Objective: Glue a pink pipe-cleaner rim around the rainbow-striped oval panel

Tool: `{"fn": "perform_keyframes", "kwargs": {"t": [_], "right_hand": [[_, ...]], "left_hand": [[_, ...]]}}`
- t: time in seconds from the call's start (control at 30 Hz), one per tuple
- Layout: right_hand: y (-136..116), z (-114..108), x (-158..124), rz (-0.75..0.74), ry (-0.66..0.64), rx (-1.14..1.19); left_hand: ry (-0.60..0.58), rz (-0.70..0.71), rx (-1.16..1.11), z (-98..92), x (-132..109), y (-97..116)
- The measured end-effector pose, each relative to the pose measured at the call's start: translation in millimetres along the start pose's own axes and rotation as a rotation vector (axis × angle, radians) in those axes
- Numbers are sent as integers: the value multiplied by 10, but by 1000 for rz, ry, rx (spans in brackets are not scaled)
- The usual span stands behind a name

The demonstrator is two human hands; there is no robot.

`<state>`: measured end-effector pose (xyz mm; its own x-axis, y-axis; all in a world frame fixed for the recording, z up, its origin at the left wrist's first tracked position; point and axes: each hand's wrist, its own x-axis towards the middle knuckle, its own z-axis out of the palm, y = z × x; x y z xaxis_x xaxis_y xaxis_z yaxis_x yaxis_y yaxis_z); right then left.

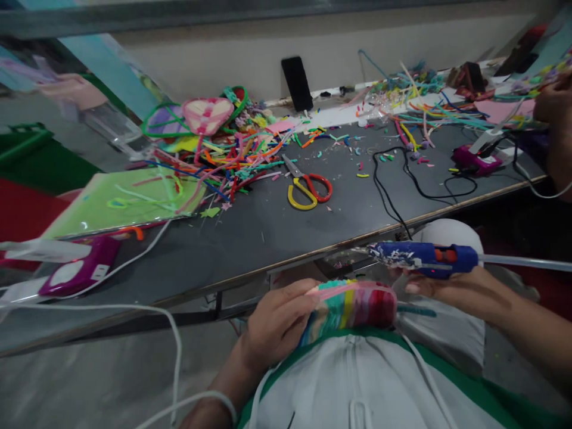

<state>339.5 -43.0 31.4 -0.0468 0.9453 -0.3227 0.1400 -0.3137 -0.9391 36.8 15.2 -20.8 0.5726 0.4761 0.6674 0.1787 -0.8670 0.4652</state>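
Close to my body, my left hand (281,322) is closed around the left end of a striped piece made of colourful fuzzy pipe cleaners (357,307). A pink pipe cleaner (344,288) runs along its upper edge, and a teal one (417,310) sticks out at the right. In my right hand (465,289) is a blue hot glue gun (424,257), its nozzle pointing left above the piece and apart from it. White residue covers the gun's front, and a clear glue stick (527,262) comes out of its back. Its trigger is partly hidden by my fingers.
Scissors (308,185) with red and yellow handles lie mid-table. Behind them are a pile of pipe cleaners (241,158) and a leaning phone (297,83). Purple power strips (80,268) and cords sit at both sides. Another person's hand (554,101) is at the far right.
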Motion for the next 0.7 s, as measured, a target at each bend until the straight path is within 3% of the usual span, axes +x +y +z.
{"fn": "perform_keyframes", "kwargs": {"t": [0.17, 0.27, 0.37, 0.7], "right_hand": [[122, 417, 91, 43, 122, 251], [112, 541, 123, 119, 199, 320], [58, 561, 127, 185, 232, 244], [12, 666, 181, 169, 292, -17]], "left_hand": [[39, -82, 29, 23, -26, 13], [73, -224, 56, 28, -45, 37], [102, -384, 31, 38, -8, 91], [234, -917, -321, 54, 304, 371]]}}
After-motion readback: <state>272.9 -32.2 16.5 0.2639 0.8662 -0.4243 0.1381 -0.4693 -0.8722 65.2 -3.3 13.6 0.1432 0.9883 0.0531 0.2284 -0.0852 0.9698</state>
